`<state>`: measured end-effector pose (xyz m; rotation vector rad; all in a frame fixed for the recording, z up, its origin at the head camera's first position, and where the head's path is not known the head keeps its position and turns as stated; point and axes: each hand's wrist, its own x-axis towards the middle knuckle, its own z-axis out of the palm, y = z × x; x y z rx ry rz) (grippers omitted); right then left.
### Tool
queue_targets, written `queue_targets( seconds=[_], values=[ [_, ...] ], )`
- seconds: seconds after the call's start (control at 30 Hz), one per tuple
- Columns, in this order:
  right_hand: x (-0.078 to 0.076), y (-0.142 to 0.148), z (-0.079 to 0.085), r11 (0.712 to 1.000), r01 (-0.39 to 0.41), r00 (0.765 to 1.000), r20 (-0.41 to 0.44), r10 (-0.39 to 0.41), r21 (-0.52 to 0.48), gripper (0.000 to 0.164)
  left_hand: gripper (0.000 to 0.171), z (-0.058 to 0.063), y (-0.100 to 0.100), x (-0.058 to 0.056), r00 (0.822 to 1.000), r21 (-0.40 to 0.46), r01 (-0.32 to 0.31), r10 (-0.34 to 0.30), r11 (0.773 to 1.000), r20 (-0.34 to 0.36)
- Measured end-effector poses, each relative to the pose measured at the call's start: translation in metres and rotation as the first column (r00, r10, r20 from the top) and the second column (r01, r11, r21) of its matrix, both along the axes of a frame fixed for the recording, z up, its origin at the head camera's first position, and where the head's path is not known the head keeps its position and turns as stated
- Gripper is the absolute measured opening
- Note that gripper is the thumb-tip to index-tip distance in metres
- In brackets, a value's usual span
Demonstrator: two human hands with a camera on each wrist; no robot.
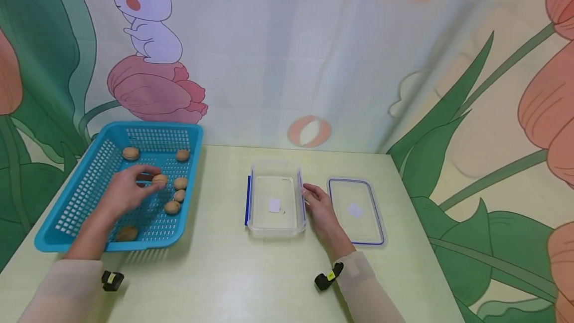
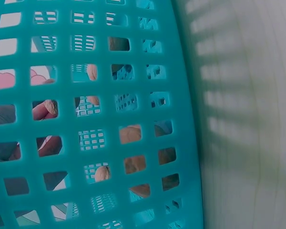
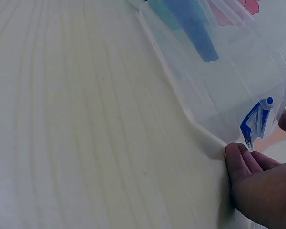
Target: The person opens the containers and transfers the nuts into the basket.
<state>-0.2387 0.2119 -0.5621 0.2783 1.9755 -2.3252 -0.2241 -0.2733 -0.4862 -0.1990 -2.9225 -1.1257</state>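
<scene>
My left hand (image 1: 127,191) pinches a walnut (image 1: 159,179) between thumb and fingertips, above the floor of a blue plastic basket (image 1: 195,163). In the left wrist view, the basket's slotted wall partly hides the fingers (image 2: 40,112). Several other walnuts (image 1: 180,183) lie in the basket, mostly along its right side. To the right, a clear plastic container (image 1: 274,232) stands with its top uncovered, a small white square on its floor. My right hand (image 1: 324,216) holds this container at its right side. In the right wrist view, bent fingers (image 3: 233,160) touch its lower edge near a blue latch (image 3: 256,121).
A clear lid (image 1: 365,223) with a blue seal lies flat on the table (image 1: 224,268), right of the right hand. Behind the table hangs a printed curtain (image 1: 251,64) with a rabbit and flowers. The basket stands at the table's left.
</scene>
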Motion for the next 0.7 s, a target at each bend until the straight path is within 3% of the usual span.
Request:
queue_targets(
  seconds=[0.2, 0.37, 0.53, 0.7],
  values=[
    [0.000, -0.001, -0.001, 1.000, 0.004, 1.000, -0.005, -0.004, -0.002, 0.043, 0.057, -0.001, -0.001, -0.001, 0.999, 0.015, 0.011, -0.010, 1.000, -0.042],
    [0.000, 0.000, -0.001, 1.000, -0.002, 1.000, -0.002, 0.001, -0.013, 0.044, 0.060, 0.007, 0.002, 0.000, 0.997, 0.001, 0.007, -0.007, 1.000, -0.076],
    [0.001, 0.004, -0.001, 0.999, -0.008, 1.000, 0.003, 0.008, -0.044, 0.044, 0.061, 0.031, 0.023, 0.007, 0.989, -0.037, 0.052, -0.057, 0.998, -0.138],
    [0.002, 0.016, 0.003, 0.986, -0.042, 0.999, 0.026, 0.046, -0.160, 0.049, 0.062, 0.063, 0.058, 0.012, 0.972, -0.043, 0.093, -0.100, 0.995, -0.212]
  ],
)
